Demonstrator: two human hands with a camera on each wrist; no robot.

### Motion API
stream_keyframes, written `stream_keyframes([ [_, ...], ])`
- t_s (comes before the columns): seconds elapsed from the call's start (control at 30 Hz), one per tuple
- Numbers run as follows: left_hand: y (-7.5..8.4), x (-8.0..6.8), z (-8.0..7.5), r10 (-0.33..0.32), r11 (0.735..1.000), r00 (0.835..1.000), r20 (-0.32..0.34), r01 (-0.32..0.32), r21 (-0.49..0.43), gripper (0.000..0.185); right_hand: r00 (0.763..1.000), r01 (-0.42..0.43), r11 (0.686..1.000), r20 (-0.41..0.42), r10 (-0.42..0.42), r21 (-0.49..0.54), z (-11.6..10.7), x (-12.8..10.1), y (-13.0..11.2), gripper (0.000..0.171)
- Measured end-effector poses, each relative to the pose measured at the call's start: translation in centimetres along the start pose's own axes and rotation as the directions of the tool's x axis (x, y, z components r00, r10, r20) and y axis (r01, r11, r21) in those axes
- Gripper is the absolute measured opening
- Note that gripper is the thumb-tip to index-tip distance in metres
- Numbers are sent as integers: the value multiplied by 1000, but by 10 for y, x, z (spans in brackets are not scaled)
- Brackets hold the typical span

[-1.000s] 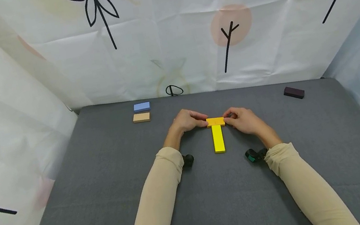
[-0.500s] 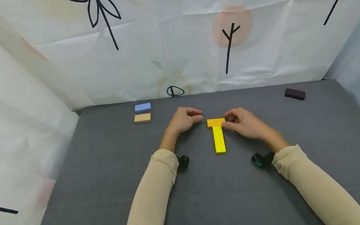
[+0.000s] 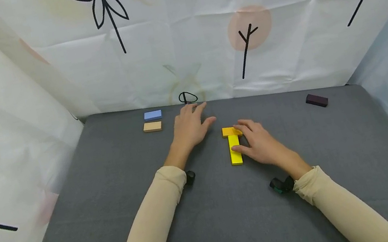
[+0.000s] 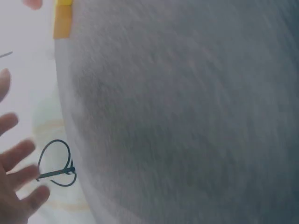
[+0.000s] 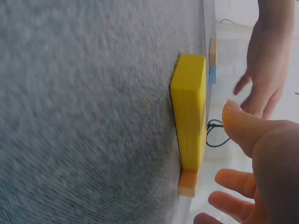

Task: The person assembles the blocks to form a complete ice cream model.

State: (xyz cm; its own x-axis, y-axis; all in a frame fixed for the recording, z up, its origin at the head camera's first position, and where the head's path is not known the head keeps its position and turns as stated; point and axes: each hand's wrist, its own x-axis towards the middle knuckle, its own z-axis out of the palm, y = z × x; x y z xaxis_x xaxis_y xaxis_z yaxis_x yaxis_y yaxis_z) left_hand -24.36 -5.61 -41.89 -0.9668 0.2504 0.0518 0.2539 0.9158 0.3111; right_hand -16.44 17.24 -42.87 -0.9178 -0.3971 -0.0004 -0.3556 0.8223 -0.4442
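Note:
A yellow block (image 3: 235, 150) lies lengthwise on the grey table (image 3: 112, 187), with an orange block (image 3: 229, 131) laid across its far end, forming a T. My right hand (image 3: 256, 144) rests beside them with straight fingers, the thumb touching the yellow block (image 5: 189, 112) and the forefinger reaching the orange block (image 5: 188, 183). My left hand (image 3: 189, 126) hovers open to the left of the T, fingers spread toward the back wall, holding nothing. In the left wrist view the fingers (image 4: 18, 182) are splayed and the orange block (image 4: 62, 19) shows at the top.
A blue block (image 3: 152, 115) and a tan block (image 3: 152, 126) lie at the back left. A dark purple block (image 3: 316, 99) sits at the back right. A black cable loop (image 3: 187, 97) lies at the back wall. Patterned white sheets enclose the table on three sides.
Both hands have let go of the orange block. The left hand moved away to the back left and opened; the right hand slid nearer and flattened beside the yellow block.

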Motion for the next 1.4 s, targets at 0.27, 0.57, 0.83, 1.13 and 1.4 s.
stream_keyframes([
  [0.27, -19, -2, -5, 3, 973, 1000, -26, 3, 230, 80, 999, -21, 1000, 34, 20, 13, 5, -5, -1, 75],
  [0.57, -49, -6, -14, -118, 973, 993, -14, 119, 197, 80, 999, -7, 1000, 52, 7, 8, 9, -8, 0, 75],
  [0.83, -78, -10, -24, -198, 972, 979, -36, 201, 125, 81, 998, -21, 1000, 57, 21, -5, 9, -7, 0, 75],
  [1.13, -111, -20, -29, -261, 961, 964, -49, 264, 81, 82, 998, -34, 999, 59, 35, -9, 10, -3, -4, 76],
  [1.4, -133, -26, -28, -315, 949, 946, -73, 315, -13, 86, 997, -43, 999, 59, 43, -13, 9, -5, -3, 76],
])
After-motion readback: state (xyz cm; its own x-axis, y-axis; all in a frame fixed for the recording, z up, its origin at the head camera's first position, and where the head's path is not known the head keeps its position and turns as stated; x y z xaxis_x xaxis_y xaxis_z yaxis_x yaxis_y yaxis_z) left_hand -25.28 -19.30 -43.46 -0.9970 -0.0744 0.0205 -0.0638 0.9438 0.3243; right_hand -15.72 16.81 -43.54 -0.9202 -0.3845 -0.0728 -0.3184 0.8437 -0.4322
